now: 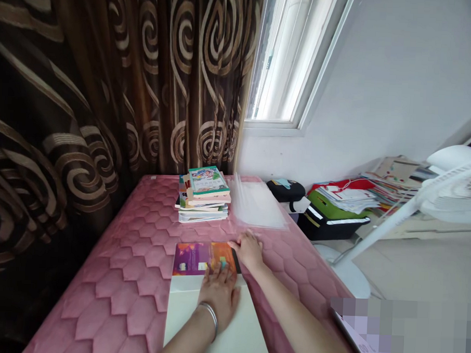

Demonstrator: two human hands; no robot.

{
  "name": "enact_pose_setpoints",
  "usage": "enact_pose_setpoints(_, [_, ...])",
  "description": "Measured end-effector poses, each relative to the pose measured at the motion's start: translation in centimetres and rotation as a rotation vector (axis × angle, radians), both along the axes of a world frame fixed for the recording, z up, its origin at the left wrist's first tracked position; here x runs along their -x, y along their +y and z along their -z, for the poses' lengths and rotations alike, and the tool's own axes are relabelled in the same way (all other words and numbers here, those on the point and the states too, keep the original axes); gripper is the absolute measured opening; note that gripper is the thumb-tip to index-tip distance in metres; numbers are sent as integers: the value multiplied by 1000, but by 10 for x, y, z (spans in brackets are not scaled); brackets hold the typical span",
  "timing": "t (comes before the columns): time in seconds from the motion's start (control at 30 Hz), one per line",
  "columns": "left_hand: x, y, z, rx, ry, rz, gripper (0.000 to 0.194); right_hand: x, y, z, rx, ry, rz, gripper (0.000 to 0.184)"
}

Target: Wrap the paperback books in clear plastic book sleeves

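A book [191, 257] with a purple and orange cover lies on a pink quilted surface [121, 296]. Pale cream paper or board [186, 312] stretches from its lower edge toward me; I cannot tell whether they are joined. My left hand [219, 290], with a silver bangle at the wrist, lies flat across the lower part of the cover and the cream part, fingers spread. At the cover's upper right corner is my right hand [248, 250]. Its thumb reaches onto the corner, and its other fingers are bent, apart from the thumb, on the pink surface.
Farther back stands a stack of books [204, 196], with clear plastic sheets [260, 204] to its right. Beyond the right edge are a black case [285, 190], a box [331, 222], piled papers [395, 173] and a white fan [397, 220]. A patterned curtain [177, 80] hangs left.
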State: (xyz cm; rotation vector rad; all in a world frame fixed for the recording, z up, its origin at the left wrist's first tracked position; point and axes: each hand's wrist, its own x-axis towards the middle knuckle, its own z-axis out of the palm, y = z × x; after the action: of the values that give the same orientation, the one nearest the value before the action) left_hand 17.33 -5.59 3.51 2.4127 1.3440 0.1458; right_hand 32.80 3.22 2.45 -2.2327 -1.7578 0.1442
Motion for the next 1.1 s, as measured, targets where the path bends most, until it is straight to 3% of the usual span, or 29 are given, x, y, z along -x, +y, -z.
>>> enact_pose_setpoints(0.13, [1,0,-4,15,-1,-1,58,6,-8,2,-98,-17,-125,16])
enact_pose_setpoints(0.27, [1,-1,-5,29,20,3,59,3,-29,14,-181,94,-432,29])
enact_pose_setpoints(0.33, [-1,-1,-4,29,25,-7,60,0,-36,21,-159,124,-489,35])
enact_pose_setpoints(0.53, [9,15,-2,58,45,-97,62,-6,-36,26,-52,126,-468,41])
enact_pose_setpoints(0.77, [81,54,-9,26,178,-216,58,-7,-36,24,-1,164,-438,41])
enact_pose_setpoints(0.87, [93,58,-8,9,193,-208,61,-4,-35,15,31,135,-433,41])
enact_pose_setpoints(1.0, [88,56,-5,-28,190,-214,60,27,-35,-6,30,30,-395,37])
enact_pose_setpoints(1.1, [85,55,-5,-65,194,-209,59,68,-36,-13,-7,56,-533,44])
